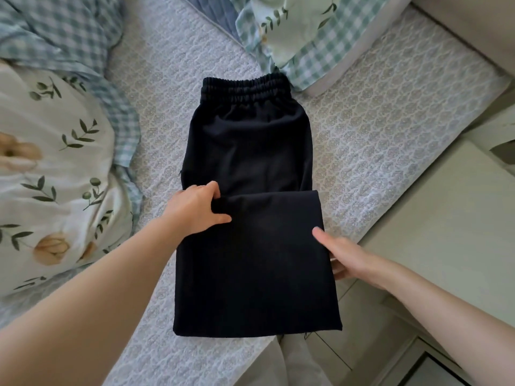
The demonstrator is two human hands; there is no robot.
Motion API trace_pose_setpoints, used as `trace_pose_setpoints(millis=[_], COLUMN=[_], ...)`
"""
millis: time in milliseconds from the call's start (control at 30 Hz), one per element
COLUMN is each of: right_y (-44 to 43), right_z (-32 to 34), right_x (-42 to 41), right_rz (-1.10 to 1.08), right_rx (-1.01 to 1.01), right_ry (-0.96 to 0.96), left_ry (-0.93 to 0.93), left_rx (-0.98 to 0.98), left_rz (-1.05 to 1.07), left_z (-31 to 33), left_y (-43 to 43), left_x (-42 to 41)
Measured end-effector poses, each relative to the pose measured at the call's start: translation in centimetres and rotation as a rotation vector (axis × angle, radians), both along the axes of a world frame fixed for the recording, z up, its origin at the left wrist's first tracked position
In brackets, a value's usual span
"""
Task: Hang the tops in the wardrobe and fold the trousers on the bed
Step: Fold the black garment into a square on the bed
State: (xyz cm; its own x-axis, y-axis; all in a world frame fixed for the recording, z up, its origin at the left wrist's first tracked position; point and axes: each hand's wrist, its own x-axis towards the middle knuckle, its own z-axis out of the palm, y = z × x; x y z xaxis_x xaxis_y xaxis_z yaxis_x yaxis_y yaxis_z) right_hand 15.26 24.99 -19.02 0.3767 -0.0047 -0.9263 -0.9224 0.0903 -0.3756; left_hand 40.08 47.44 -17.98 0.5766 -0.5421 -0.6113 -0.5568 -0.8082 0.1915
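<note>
One fold: laid in the black trousers [250, 232] at the centre of the bed [376, 121], waistband at 12 o'clock.
Left hand [195, 211]: the fold edge at 9 o'clock is pinched.
Right hand [348, 259]: the 3 o'clock edge is gripped.
Remaining: another fold is judged needed.

Bare bedspread [156, 107] between duvet [55, 162] and trousers [250, 151]

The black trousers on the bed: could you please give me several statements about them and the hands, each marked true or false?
1. The black trousers lie on the bed, waistband farthest from the person. True.
2. The left hand grips the trousers' folded edge. True.
3. The right hand is clear of the trousers. False: it holds their right edge.
4. The trousers lie fully unfolded. False: the leg end is folded up over them.
</note>
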Motion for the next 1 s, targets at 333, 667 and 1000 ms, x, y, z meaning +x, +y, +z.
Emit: trace_pose_setpoints(millis=[333,667,1000], right_y=[0.0,-1.9,-4.8], right_z=[1.2,1.9,-2.3], right_x=[1.9,3.1,7.0], right_rz=[0.405,1.514,1.912], right_rx=[-0.439,-1.297,-1.054], right_ry=[-0.099,-1.153,-1.239], left_ry=[-0.304,-0.377,-0.287], left_rx=[-0.139,-0.158,-0.183], left_rz=[-0.015,-0.905,-0.971], left_z=[0.6,-0.6,-3.2], left_y=[2.3,10.0,8.8], left_x=[-0.1,-1.2,0.9])
